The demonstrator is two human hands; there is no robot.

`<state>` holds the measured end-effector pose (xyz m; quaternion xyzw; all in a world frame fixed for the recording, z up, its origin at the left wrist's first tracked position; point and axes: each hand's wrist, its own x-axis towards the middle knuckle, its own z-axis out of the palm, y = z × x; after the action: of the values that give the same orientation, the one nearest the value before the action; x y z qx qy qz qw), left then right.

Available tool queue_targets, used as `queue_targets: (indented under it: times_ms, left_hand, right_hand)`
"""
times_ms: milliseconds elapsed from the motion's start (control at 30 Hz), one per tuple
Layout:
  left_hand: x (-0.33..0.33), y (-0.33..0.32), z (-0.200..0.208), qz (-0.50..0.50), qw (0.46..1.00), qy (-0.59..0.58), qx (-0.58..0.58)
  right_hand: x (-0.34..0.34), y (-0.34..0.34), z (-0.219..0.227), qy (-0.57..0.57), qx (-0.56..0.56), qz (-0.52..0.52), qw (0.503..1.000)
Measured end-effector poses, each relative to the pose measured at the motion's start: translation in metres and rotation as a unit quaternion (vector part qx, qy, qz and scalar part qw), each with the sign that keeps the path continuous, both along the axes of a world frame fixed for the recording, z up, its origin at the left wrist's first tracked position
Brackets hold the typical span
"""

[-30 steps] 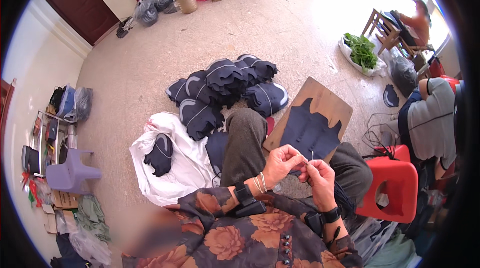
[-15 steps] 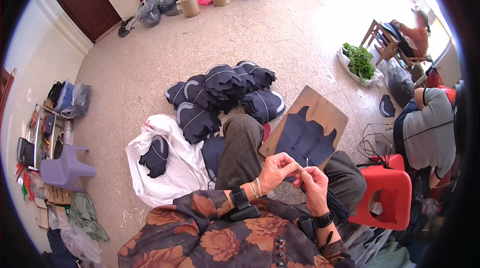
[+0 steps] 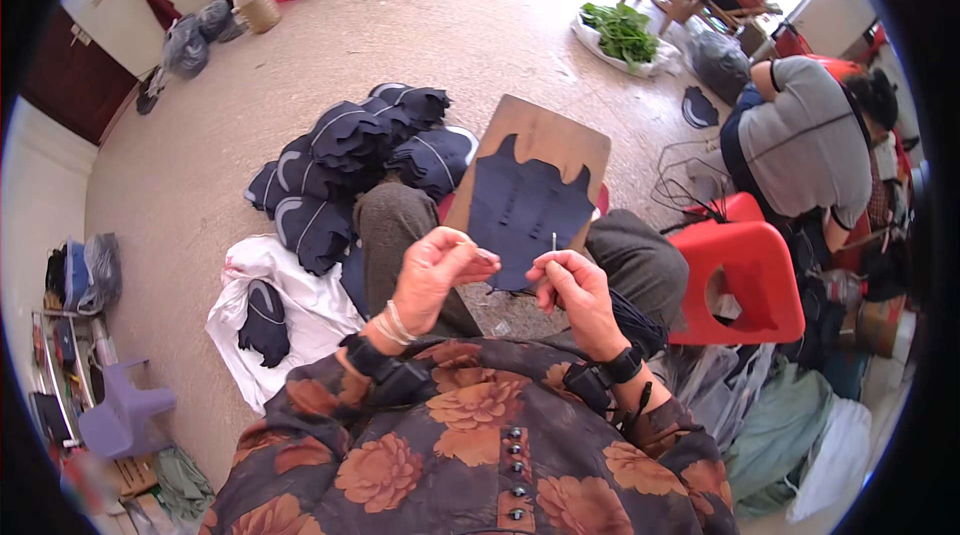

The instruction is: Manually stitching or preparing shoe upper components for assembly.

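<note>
My right hand (image 3: pixel 578 297) is closed in a pinch on a thin, pale needle (image 3: pixel 554 241) that points up from the fingertips. A short gap away, my left hand (image 3: pixel 432 273) is also pinched; whatever lies between its fingers is too small to make out. Beyond both hands, a dark navy cut fabric piece (image 3: pixel 530 200) with pointed ends and rows of small slits lies on a wooden board (image 3: pixel 580 135) across my knees. A bundle of dark cord (image 3: pixel 636 321) hangs beside my right wrist.
Stacks of dark cut pieces (image 3: pixel 345 140) stand on the floor left of the board. Near them, a white sack (image 3: pixel 320 310) has one dark piece (image 3: pixel 264 320) on it. A red plastic stool (image 3: pixel 745 275) and a bent-over person (image 3: pixel 800 145) are at the right. Leafy greens (image 3: pixel 620 33) lie farther off.
My hands have moved apart; they were together at the fingertips. The needle stays in my right hand. The whole view has swung to the right.
</note>
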<state>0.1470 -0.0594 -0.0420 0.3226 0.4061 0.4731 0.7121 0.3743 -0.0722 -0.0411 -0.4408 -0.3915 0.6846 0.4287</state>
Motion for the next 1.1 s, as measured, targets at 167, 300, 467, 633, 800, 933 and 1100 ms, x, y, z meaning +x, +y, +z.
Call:
queue_targets:
  times_ms: [167,300,467,633,800,933,1100]
  left_hand:
    - [-0.043,0.010,0.039,0.025,0.999,-0.026,0.038]
    - [-0.074,0.044,0.075,0.074,0.992,-0.007,0.099]
    - [-0.085,0.102,0.097,0.103,0.977,0.078,0.170]
    - [-0.042,0.129,0.059,0.019,0.958,0.228,0.175]
    - [0.013,0.128,-0.050,-0.031,0.943,0.218,0.249]
    - [0.060,0.103,-0.021,-0.086,0.980,0.156,0.085]
    - [0.071,0.090,-0.015,-0.083,0.988,0.089,0.097]
  right_hand:
    - [0.030,-0.004,0.011,-0.014,-0.009,-0.018,1.000]
    - [0.047,0.009,0.029,-0.016,0.021,-0.070,0.997]
    - [0.063,0.031,0.048,-0.002,0.078,-0.136,0.988]
    - [0.075,0.050,0.023,-0.016,0.077,-0.201,0.976]
    - [0.039,0.059,-0.005,-0.025,0.045,-0.113,0.992]
    - [0.022,0.060,-0.020,-0.004,0.034,-0.109,0.993]
    - [0.008,0.062,-0.022,0.009,0.031,-0.090,0.995]
